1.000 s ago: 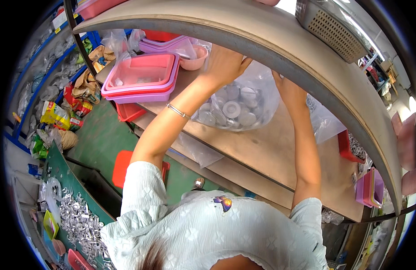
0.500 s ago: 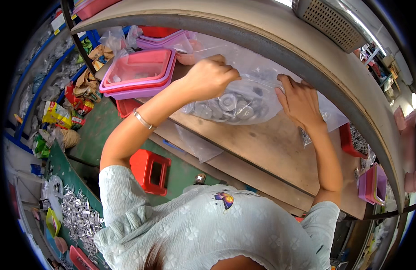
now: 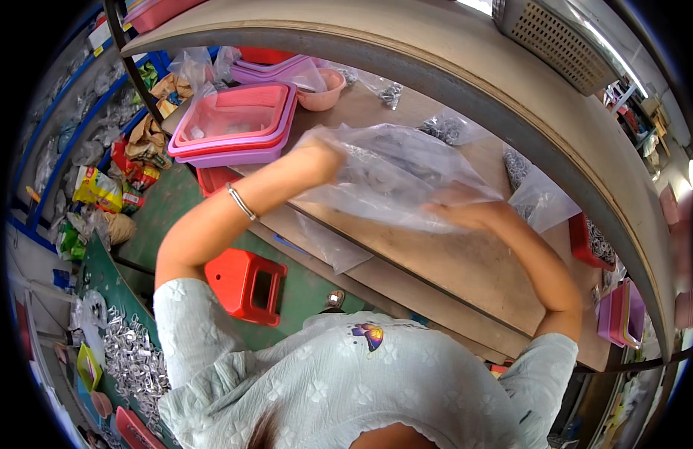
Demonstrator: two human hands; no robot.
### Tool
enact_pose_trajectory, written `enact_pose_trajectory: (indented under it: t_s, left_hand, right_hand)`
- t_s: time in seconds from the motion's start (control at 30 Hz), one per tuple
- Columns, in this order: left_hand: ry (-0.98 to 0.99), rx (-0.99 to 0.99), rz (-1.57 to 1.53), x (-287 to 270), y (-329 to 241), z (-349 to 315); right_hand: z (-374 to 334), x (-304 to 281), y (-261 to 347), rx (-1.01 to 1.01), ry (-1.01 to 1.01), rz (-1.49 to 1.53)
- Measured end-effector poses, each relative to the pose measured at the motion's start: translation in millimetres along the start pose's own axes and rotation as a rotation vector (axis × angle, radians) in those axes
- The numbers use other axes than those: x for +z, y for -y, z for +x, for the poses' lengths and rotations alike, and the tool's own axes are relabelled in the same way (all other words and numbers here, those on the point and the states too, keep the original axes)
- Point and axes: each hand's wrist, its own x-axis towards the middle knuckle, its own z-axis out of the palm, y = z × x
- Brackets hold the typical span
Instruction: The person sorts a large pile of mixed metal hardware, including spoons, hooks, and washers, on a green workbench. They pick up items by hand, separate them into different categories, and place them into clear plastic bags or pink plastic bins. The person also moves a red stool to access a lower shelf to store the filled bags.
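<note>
A large clear plastic bag point(image 3: 417, 161) stretches between my two hands above the wooden shelf board point(image 3: 466, 273). Round grey parts show dimly through its film. My left hand point(image 3: 321, 159), with a silver bangle on the wrist, is closed on the bag's left end; motion smears its fingers. At the near right edge, my right hand point(image 3: 466, 206) grips the film, its fingertips partly covered by the plastic and blurred.
Stacked pink, red and purple baskets point(image 3: 230, 123) stand at the left, beside a pink bowl point(image 3: 324, 90). Smaller bags of metal parts point(image 3: 447, 129) lie behind. A red bin of parts point(image 3: 592, 241) sits at right. An upper shelf point(image 3: 406, 56) arches overhead; a red stool point(image 3: 245, 288) stands below.
The bag's wide flap has come down toward me over the round parts, uncovering the pink bowl and small bags behind. My left hand moved left and nearer; my right hand came nearer and inward.
</note>
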Motion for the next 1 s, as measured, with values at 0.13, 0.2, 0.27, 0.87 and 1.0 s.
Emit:
enact_pose_trajectory:
  t_s: [0.13,0.2,0.27,0.87,1.0]
  left_hand:
    - [0.081,-0.048,0.012,32,19,6]
    - [0.209,-0.081,0.006,10,14,23]
    - [-0.021,0.048,-0.078,31,14,23]
    - [0.060,0.165,-0.850,41,53,45]
    - [0.332,0.191,-0.818,11,50,50]
  right_hand:
    - [38,3,-70,0.124,0.089,-0.064]
    - [46,40,-110,0.043,-0.049,0.251]
    - [48,41,-89,-0.152,-0.235,0.261]
    - [74,4,-42,-0.208,-0.143,0.579]
    - [44,0,0,-0.149,0.058,0.372]
